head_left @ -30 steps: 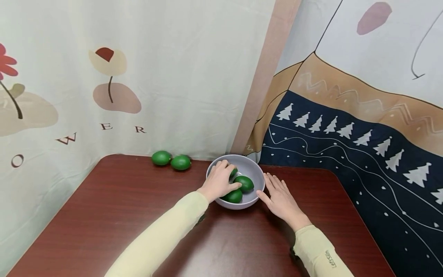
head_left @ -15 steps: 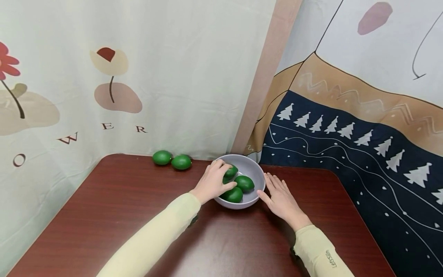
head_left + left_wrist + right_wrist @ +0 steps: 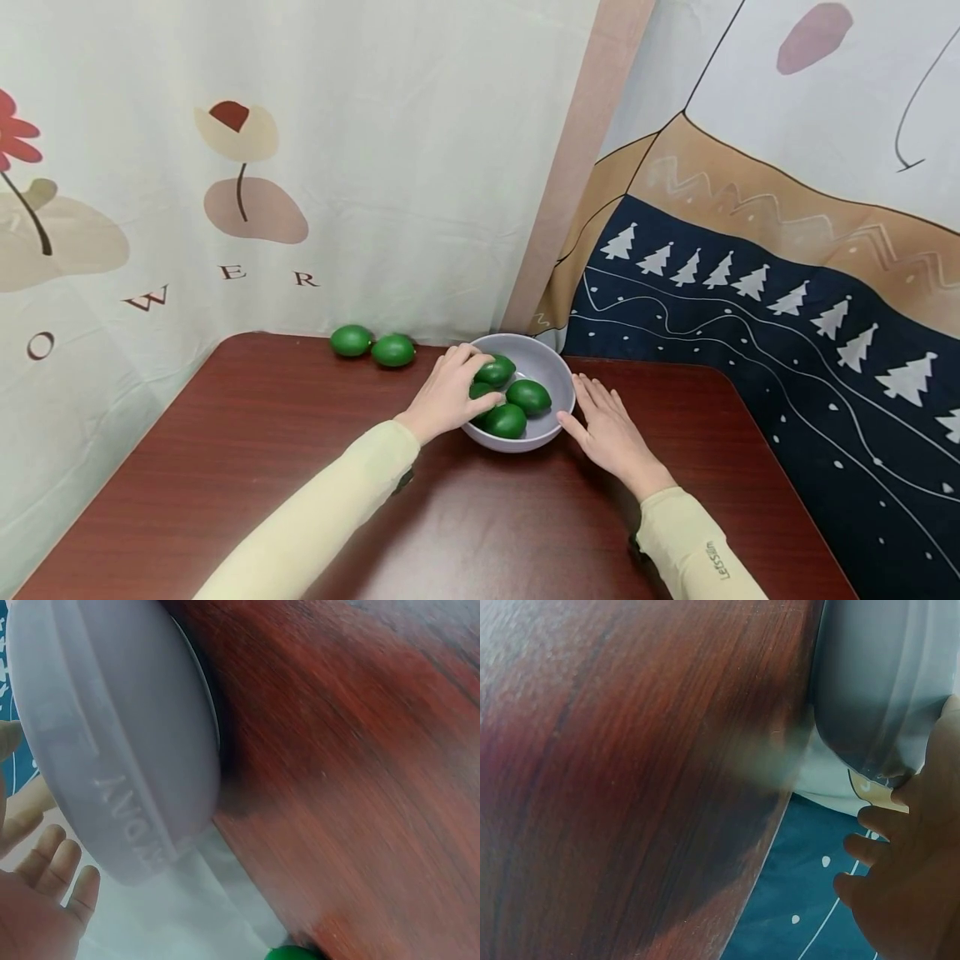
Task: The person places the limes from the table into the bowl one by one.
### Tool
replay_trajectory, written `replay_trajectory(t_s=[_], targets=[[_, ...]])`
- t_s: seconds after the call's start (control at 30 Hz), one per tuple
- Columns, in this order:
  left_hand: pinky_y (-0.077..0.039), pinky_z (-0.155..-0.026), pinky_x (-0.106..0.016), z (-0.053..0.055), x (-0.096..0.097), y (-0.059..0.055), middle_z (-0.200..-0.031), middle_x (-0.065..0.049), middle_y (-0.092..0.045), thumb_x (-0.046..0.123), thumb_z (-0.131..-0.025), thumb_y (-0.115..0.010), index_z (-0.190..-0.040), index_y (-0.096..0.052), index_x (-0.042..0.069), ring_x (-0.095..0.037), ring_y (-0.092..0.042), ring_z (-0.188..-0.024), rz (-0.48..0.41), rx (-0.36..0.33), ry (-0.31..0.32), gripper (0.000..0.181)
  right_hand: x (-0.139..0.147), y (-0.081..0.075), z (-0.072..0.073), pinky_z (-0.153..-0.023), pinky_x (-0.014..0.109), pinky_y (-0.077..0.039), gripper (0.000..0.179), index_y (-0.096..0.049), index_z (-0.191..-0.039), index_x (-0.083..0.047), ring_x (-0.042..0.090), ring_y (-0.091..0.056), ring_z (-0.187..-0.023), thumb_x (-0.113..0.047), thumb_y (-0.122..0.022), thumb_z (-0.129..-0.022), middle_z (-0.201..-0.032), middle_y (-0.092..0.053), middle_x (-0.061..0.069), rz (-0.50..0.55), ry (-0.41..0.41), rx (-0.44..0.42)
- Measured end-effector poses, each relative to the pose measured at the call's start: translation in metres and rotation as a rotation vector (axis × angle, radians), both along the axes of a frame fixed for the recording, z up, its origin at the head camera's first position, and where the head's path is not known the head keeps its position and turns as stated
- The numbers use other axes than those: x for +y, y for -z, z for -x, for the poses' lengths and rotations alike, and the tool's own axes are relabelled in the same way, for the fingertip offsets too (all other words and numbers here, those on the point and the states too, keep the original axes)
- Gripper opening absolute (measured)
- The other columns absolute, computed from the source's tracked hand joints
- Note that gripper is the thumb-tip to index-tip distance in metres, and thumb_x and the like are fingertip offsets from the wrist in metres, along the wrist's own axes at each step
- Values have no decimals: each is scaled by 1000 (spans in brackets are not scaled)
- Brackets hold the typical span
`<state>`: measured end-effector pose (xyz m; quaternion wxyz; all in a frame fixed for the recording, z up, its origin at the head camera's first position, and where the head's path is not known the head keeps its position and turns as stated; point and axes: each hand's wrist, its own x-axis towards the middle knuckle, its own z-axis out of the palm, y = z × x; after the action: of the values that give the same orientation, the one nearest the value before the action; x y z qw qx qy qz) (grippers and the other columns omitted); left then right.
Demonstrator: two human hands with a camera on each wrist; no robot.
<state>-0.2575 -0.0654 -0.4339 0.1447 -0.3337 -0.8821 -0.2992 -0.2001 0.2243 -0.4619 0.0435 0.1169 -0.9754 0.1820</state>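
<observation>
A grey bowl [image 3: 542, 347] stands on a dark red table [image 3: 285, 442] and holds several green limes [image 3: 528, 397]. My left hand [image 3: 448, 392] lies over the bowl's left rim with its fingers loosely curved, its fingertips touching the nearest limes without gripping any. In the left wrist view the left hand's fingers [image 3: 60, 862] are spread beside the bowl's outer wall [image 3: 112, 750]. My right hand [image 3: 606, 427] rests flat on the table just right of the bowl, thumb against its side. The right wrist view shows this right hand [image 3: 907, 885] below the bowl [image 3: 885, 675].
Two more limes [image 3: 351, 341] [image 3: 393, 351] lie side by side at the table's back edge, left of the bowl. Printed cloth hangs close behind the table and along its right side. The wood in front of the bowl is bare.
My left hand has drawn back leftward from inside the bowl to its rim, uncovering the limes there. The right hand and the bowl have stayed put.
</observation>
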Motion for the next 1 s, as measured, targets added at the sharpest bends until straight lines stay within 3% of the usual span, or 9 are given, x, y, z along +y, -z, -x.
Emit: replay_trajectory(t_s=[0.43, 0.73, 1.0], targets=[[-45, -96, -46, 4, -23, 3, -122, -14, -63, 33, -85, -84, -127, -68, 3, -30, -54, -111, -29, 22, -30, 54, 0, 0, 0, -123, 63, -18, 78, -30, -162, -4, 43, -27, -153, -52, -51, -105, -165, -33, 20, -5, 0, -4], [-44, -102, -47, 6, -39, 5, -125, -11, -62, 33, -85, -84, -132, -65, 3, -31, -56, -115, -42, 29, -53, 59, 0, 1, 0, -123, 63, -18, 77, -30, -162, -3, 43, -27, -153, -51, -52, -105, -165, -33, 20, -9, 0, -1], [-43, -109, -46, 11, -52, 4, -133, -9, -59, 34, -88, -82, -137, -62, 5, -29, -54, -126, -17, -20, -91, 60, 0, 0, 0, -123, 63, -18, 77, -30, -162, -3, 44, -27, -153, -50, -53, -105, -165, -33, 21, -6, -1, 4]])
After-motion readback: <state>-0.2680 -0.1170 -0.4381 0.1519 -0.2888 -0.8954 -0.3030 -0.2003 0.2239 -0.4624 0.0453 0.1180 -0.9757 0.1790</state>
